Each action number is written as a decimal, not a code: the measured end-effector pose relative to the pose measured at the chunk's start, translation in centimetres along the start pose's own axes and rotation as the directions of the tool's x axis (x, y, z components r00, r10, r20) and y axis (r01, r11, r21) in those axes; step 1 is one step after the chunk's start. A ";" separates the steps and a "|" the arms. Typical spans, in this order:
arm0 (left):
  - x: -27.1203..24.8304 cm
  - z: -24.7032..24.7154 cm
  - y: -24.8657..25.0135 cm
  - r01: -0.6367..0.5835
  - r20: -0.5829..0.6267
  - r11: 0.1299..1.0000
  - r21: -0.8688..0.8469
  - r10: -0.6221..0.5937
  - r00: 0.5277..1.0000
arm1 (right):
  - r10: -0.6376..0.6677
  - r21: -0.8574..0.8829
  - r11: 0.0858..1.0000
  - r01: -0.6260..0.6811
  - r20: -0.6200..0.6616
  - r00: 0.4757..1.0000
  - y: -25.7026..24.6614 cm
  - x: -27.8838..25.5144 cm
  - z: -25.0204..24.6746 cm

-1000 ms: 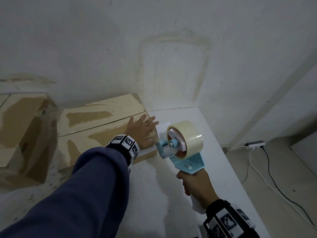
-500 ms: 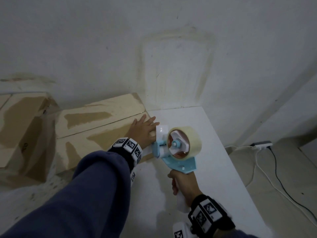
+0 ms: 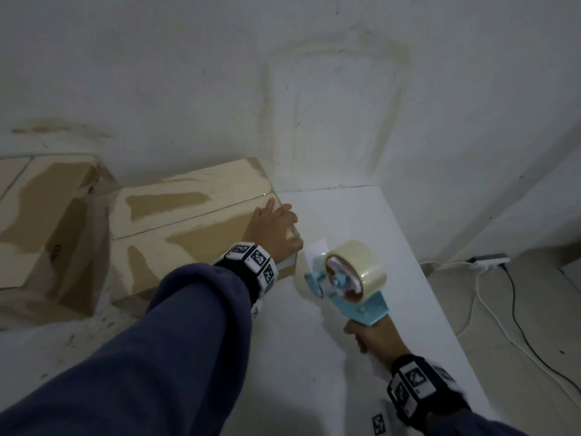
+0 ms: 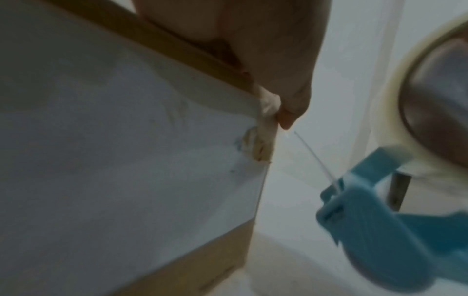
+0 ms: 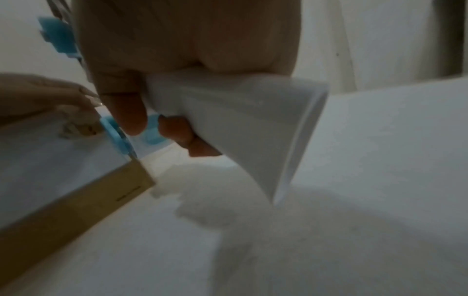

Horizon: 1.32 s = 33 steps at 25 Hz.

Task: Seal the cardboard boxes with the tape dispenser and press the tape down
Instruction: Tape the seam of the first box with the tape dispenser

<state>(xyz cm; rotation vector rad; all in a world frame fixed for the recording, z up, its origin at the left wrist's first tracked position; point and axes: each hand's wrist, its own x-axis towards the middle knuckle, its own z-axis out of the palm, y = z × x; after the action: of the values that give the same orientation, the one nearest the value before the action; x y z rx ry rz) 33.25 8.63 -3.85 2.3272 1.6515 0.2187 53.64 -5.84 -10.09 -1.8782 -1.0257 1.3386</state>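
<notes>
The cardboard box (image 3: 195, 228) is tan with paler, cream patches; the tape dispenser (image 3: 349, 287) is light blue with a white handle, its tape roll (image 3: 364, 265) yellowish-clear round a reddish-brown core; the desk (image 3: 345, 215) is white; the sleeve (image 3: 151, 357) is dusky blue; the wristbands (image 3: 254, 259) bear black-and-white square markers.

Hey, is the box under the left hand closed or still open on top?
Closed: the cardboard box has both top flaps lying flat, meeting at a seam, under the left hand.
</notes>
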 end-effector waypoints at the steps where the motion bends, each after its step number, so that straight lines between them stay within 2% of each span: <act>1: 0.1 0.1 0.3 0.019 -0.008 1.000 -0.016 -0.019 1.000 | -0.030 -0.121 0.992 0.030 0.001 1.000 0.5 -0.1 -1.0; 3: 0.2 0.4 0.5 0.017 -0.023 1.000 0.005 -0.017 1.000 | -0.087 -0.346 0.932 0.108 0.077 0.993 1.2 -0.1 -2.5; 4: 0.2 0.5 0.4 0.007 -0.031 1.000 0.026 -0.006 1.000 | -0.099 -0.467 0.868 0.166 0.166 0.981 1.2 -0.1 -2.8; 5: 0.2 0.6 0.3 0.002 -0.037 0.999 0.042 0.000 0.999 | -0.101 -0.596 0.763 0.249 0.271 0.957 1.1 0.0 -2.7; 6: 0.2 0.6 0.4 -0.001 -0.041 0.999 0.051 0.003 0.999 | -0.097 -0.705 0.618 0.348 0.371 0.923 1.0 0.2 -2.4; 7: 0.2 0.6 0.5 -0.001 -0.039 0.998 0.056 0.003 0.999 | -0.087 -0.759 0.485 0.435 0.453 0.887 0.8 0.4 -1.8; 9: 0.0 0.6 1.0 -0.008 -0.017 0.998 0.062 0.009 1.000 | -0.113 -0.763 0.315 0.564 0.560 0.821 0.4 0.8 -0.1; 12: -0.6 0.6 1.6 -0.033 0.041 0.999 0.029 0.032 0.999 | -0.178 -0.708 0.179 0.683 0.659 0.731 -0.6 1.9 2.9; 15: -1.1 0.6 1.6 -0.065 0.125 0.998 0.019 0.062 0.990 | -0.184 -0.695 0.008 0.719 0.705 0.684 -1.2 3.0 4.9; 18: -1.3 0.7 1.2 -0.118 0.163 0.992 0.054 0.108 0.981 | -0.226 -0.646 -0.083 0.759 0.754 0.617 -0.8 3.5 5.8; 19: -1.4 0.8 1.2 -0.120 0.153 0.992 0.042 0.113 0.982 | -0.215 -0.664 -0.136 0.736 0.745 0.632 -0.4 3.6 6.1; 20: -1.6 0.8 1.1 -0.112 0.141 0.994 0.017 0.109 0.984 | -0.237 -0.687 -0.159 0.709 0.724 0.648 0.0 3.9 6.4; 23: -2.1 0.3 0.6 -0.056 0.134 0.998 -0.035 0.060 0.989 | -0.317 -0.688 -0.173 0.705 0.716 0.621 0.2 4.5 7.4; 24: -2.4 0.0 0.3 -0.032 0.137 0.999 -0.022 0.035 0.990 | -0.334 -0.682 -0.196 0.704 0.722 0.607 0.2 4.6 7.6; 26: -3.4 -0.6 -0.6 0.016 0.116 0.999 0.039 -0.020 0.993 | -0.332 -0.695 -0.202 0.690 0.711 0.619 0.1 4.4 7.8; 28: -4.9 -1.1 -1.8 0.065 0.089 0.993 0.101 -0.074 0.993 | -0.289 -0.706 -0.143 0.694 0.700 0.653 0.0 4.7 7.5; 31: -6.5 -1.2 -3.3 0.032 0.152 0.981 0.193 -0.062 0.986 | -0.350 -0.683 -0.085 0.726 0.702 0.620 -0.7 3.9 6.9; 32: -6.8 -1.2 -3.7 -0.002 0.173 0.975 0.220 -0.038 0.984 | -0.340 -0.650 -0.035 0.759 0.722 0.603 -1.1 3.9 6.7; 33: -6.7 -1.2 -3.9 -0.031 0.183 0.971 0.236 -0.014 0.983 | -0.336 -0.655 0.063 0.753 0.697 0.634 -1.3 4.0 6.4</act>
<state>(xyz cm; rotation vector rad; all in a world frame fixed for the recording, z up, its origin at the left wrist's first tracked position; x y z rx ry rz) 27.14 3.65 -3.67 2.4390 1.6544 -0.1990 48.00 -1.47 -12.90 -1.4041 -2.9084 0.4948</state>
